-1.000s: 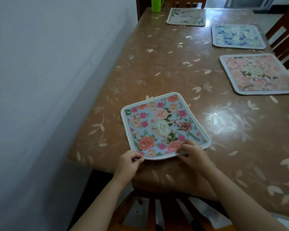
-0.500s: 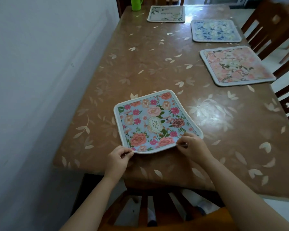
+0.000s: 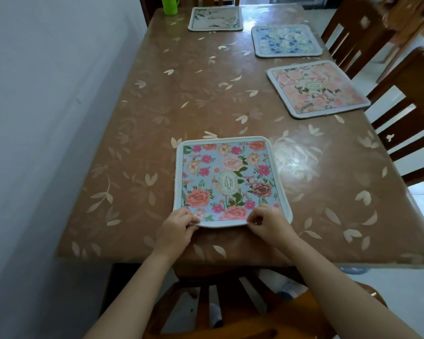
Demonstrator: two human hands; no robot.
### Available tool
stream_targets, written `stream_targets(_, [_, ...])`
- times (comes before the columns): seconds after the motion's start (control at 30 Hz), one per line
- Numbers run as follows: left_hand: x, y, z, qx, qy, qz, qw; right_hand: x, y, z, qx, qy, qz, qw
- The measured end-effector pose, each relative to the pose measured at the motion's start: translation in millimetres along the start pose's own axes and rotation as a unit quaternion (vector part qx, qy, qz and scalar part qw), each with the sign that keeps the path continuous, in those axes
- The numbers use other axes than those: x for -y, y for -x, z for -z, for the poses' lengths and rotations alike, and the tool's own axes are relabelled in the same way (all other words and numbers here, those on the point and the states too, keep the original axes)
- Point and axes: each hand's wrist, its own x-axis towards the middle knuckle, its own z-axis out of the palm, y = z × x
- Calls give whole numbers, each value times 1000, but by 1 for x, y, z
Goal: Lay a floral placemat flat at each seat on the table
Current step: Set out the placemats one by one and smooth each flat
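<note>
Squared since earlier, the mat (image 3: 228,182) lay by the near desk (image 3: 181,94) edge, its hem pinched by left hand (image 3: 179,228) and right hand (image 3: 269,223); it should be released gently, kept flat

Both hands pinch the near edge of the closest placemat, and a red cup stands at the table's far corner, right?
Not quite: in the head view the cup is green, not red. The left hand and right hand do pinch the near edge of the closest placemat.
</note>
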Motion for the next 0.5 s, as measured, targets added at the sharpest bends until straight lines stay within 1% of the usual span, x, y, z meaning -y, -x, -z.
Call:
stream_targets(0.07, [3,2,-4,-1,-7,13,1000,-4,2,-4,18,5,2,1000])
stream_targets(0.17, [9,6,-7,1,-13,28,1000,-15,6,-6,45,43,4,998])
stream_targets(0.3, [15,5,-4,6,-9,40,999,-22,8,-4,41,72,19,996])
stream_targets(0.43, [31,9,5,1,-13,74,997,-21,11,-4,45,92,43,994])
stream_targets(0.5, [36,14,7,5,-24,73,997,-20,11,-5,51,104,51,992])
